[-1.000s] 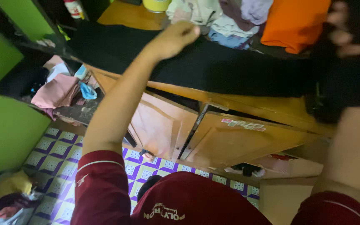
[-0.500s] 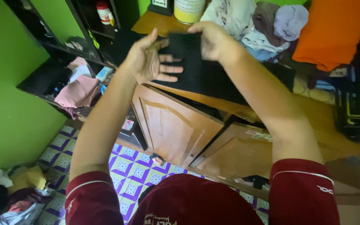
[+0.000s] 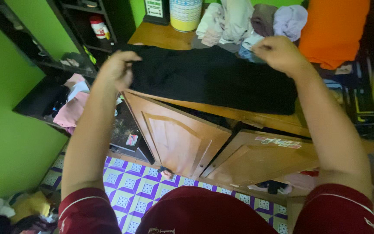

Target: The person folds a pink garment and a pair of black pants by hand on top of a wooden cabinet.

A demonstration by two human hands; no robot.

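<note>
Head view looks down over my two bare arms to a black cloth [image 3: 213, 80] spread flat across the top of a wooden cabinet [image 3: 165, 37]. My left hand [image 3: 117, 69] is closed on the cloth's left end, fingers curled over the edge, and my right hand [image 3: 278, 53] pinches its far edge near the right end. Behind the cloth a heap of clothes [image 3: 247, 21] crowds the back of the cabinet top, touching the cloth's far edge, with an orange cloth [image 3: 334, 30] to the right of it and a yellow-bottomed tin [image 3: 185, 14] to the left. Below the cloth, two cabinet doors [image 3: 178, 138] stand ajar, swung out toward me. To my left, dark shelves [image 3: 44, 93] hold pink cloth [image 3: 71, 113] and a small white bottle [image 3: 98, 26]. A purple patterned floor [image 3: 130, 182] shows beneath, with more clothes piled by the green wall [image 3: 9, 138].
</note>
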